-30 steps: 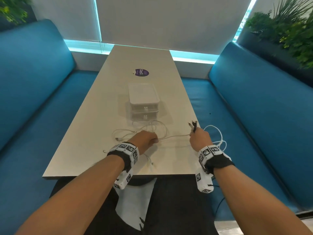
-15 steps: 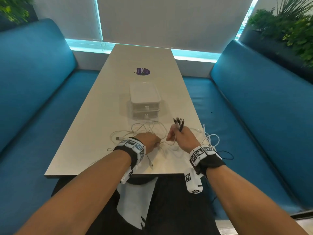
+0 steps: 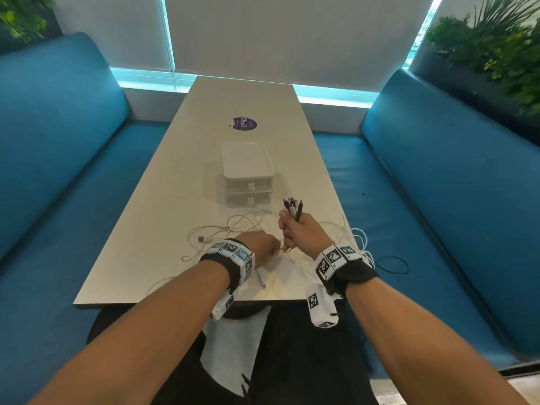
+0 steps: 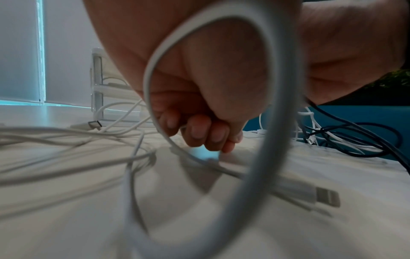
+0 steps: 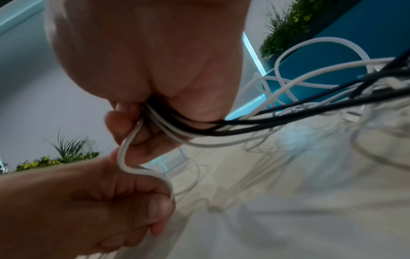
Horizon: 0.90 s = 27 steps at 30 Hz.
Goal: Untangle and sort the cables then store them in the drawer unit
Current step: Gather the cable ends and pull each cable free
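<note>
Head camera looks down the table; both wrist cameras (seemingly tabletop-low) share it.

Drawer unit half behind fist

My left hand and right hand sit side by side over the near end of the long pale table. The small white two-drawer unit stands beyond them; loose white cables lie between.
</note>
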{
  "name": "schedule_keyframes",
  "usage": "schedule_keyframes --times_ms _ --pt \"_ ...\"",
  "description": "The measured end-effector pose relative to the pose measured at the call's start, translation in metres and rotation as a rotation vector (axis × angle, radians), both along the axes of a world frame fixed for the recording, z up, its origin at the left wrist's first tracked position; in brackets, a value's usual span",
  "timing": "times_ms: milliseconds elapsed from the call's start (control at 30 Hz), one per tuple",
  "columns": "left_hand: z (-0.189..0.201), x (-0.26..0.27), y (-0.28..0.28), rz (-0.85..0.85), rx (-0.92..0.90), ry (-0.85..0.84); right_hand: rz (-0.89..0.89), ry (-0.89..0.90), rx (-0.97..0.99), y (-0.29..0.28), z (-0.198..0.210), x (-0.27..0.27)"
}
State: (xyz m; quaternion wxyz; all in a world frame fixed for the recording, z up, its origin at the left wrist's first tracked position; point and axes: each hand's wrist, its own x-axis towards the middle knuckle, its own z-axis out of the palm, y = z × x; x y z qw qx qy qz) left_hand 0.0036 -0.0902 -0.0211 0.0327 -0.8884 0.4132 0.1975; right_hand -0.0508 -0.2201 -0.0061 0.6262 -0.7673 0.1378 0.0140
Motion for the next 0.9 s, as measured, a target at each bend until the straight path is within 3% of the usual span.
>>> schedule_keyframes --times_ms 167,300,433,533,667,767,900 --pt "-0.004 0.004 -0.001 0.015 -0.023 0.023 0.021 0.067 -0.036 0.009 0.006 0.002" --pt "-0.003 0.012 0.007 -0.003 0.012 0.002 0.205 0.042 -0.493 0.017 0.005 0.004" --pt "-0.001 0.032 0.03 0.041 -0.177 -0.003 0.309 0.105 -0.873 0.005 -0.005 0.002" --pt "-0.001 0.037 0.038 0.042 -0.236 0.016 0.258 0.143 -1.048 -0.008 -0.009 -0.002" --pt "-0.003 0.04 0.049 0.048 -0.175 -0.086 0.114 0.297 -1.275 -0.036 -0.011 -0.008" --pt "-0.001 0.04 0.049 0.049 -0.196 -0.1 -0.06 0.29 -1.165 -0.047 -0.016 -0.01" --pt "-0.002 0.031 0.034 0.038 -0.226 -0.161 -0.165 0.136 -0.833 -0.022 -0.007 0.001"
